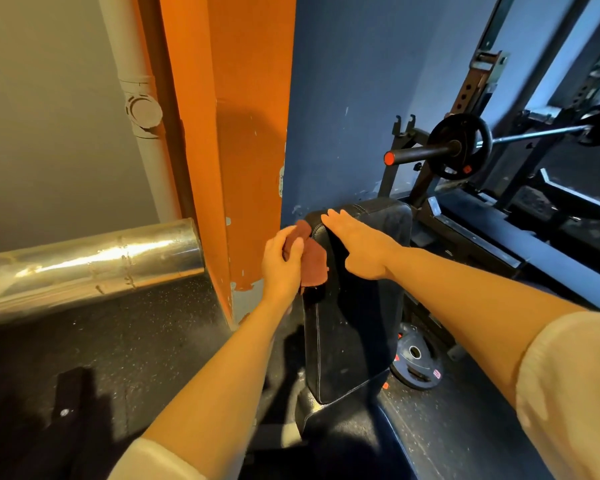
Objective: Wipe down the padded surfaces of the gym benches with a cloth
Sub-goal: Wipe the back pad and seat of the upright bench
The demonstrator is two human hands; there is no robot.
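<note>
Left grip [282, 263] clutches cloth [311, 261] beside backrest [357, 306].

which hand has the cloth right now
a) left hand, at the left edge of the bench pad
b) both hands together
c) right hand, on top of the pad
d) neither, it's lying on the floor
a: the left hand grips the reddish cloth against the left edge of the black bench pad, while the right hand lies flat and open on the pad's top.
</note>
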